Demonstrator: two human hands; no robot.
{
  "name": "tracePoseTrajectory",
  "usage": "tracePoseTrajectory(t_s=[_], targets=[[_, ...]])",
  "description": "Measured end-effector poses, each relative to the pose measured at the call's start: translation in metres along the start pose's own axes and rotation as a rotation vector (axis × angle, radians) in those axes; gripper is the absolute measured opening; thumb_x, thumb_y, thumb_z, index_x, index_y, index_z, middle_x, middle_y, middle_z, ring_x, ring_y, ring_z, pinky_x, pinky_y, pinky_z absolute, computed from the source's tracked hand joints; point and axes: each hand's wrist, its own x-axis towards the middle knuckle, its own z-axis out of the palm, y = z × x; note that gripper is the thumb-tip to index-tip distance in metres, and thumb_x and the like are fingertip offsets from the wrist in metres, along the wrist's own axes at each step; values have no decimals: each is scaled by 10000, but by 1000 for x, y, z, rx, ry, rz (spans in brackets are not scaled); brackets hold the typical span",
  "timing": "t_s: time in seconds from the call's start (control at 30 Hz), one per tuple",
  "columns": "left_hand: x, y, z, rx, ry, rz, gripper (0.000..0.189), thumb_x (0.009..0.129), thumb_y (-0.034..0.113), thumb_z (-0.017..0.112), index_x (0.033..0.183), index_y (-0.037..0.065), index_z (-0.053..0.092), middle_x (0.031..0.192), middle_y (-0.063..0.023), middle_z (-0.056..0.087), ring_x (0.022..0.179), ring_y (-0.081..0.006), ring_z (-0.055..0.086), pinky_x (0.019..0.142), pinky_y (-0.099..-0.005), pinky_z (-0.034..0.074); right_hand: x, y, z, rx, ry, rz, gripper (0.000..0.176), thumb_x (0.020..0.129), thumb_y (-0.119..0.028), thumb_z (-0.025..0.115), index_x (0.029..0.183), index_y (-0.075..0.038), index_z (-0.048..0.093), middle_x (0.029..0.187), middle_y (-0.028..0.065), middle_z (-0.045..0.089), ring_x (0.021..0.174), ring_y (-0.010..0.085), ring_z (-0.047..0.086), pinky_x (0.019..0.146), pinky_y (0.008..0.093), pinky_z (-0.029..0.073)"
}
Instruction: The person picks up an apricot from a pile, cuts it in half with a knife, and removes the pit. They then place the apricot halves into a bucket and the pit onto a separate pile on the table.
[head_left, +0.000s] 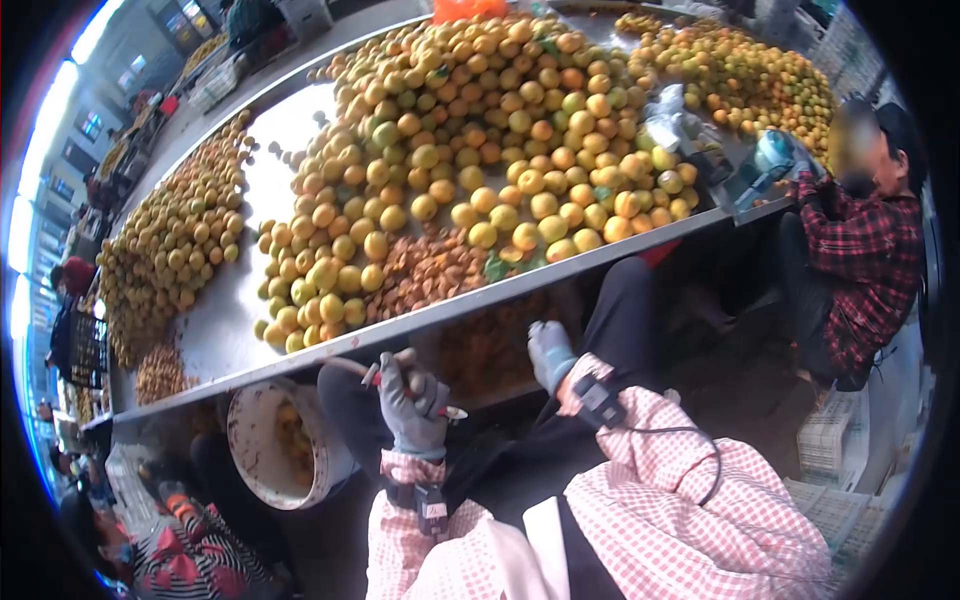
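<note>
Fingers (390, 372) of left hand (414, 408) round small tool (456, 413); right hand (550, 356), grip unclear, near table (480, 296).

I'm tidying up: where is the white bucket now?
Lower left in the head view, the white bucket is by the metal table's near edge, left of the person's left hand.

Bright light comes from an overexposed strip (66, 75) left of the metal table (215, 330), whose bare top throws back white glare; deep shadow lies beneath it. Fisheye distortion bows the table's long edges, blue fringes that strip, and a blurred patch covers part of the person (860, 240) right of the table.
</note>
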Motion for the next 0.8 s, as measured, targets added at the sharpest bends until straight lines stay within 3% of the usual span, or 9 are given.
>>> tracePoseTrajectory(t_s=[0.13,0.2,0.27,0.37,0.4,0.53,0.63,0.73,0.8], targets=[[7,18,-13,62,41,14,333,1002,352,453,942,66,612,564,53,406,364,-32,242,336,-209,200,-5,-39,-10,131,41,36,400,929,-316,455,773,36,564,670,193,533,653,325,508,641,440,402],[13,29,-20,63,44,13,333,1004,353,449,943,66,607,568,52,408,365,-29,247,335,-203,204,-1,-55,-18,131,-2,93,278,907,-249,499,885,8,604,700,62,505,659,181,441,652,401,400],[19,40,-26,47,-1,20,328,1007,352,442,944,65,589,583,50,413,366,-24,256,332,-195,211,28,-25,-8,129,19,74,238,900,-247,534,907,-33,638,699,52,515,663,176,482,647,385,416],[28,50,-43,-3,-34,-7,322,1001,350,456,944,65,593,588,51,411,370,-29,252,343,-203,213,59,2,9,-1593,-484,-556,181,857,-242,609,946,-119,708,947,35,673,968,176,634,705,328,495],[30,50,-45,-20,-46,-30,322,994,356,473,944,68,608,579,50,406,375,-35,246,355,-209,216,38,-17,-14,-1771,-831,-776,128,795,-154,603,820,-112,721,848,120,693,811,277,676,665,400,534],[32,46,-50,13,-8,-38,312,1007,344,438,956,68,574,586,56,388,364,-32,255,324,-206,220,0,-17,13,-905,-890,-734,214,823,-170,552,954,-92,703,887,175,674,861,342,654,766,418,518],[33,42,-46,56,-59,-86,293,990,350,480,936,83,589,554,47,397,348,-40,279,313,-209,213,-21,-36,16,-572,-997,-218,568,917,-503,513,1139,11,608,1128,239,616,1020,406,583,887,419,453],[29,36,-34,151,-37,-77,294,982,355,496,933,78,583,550,43,405,350,-45,275,316,-213,212,-22,-65,-16,-36,-1054,-300,362,927,-353,577,1098,-38,629,1061,153,645,1000,271,600,880,373,455],[27,32,-25,208,-39,-77,295,977,358,505,932,76,579,550,41,402,353,-45,278,321,-209,217,-8,-113,-66,-84,-834,-484,336,922,-340,588,1099,-57,625,1028,132,648,987,259,605,884,360,459]])
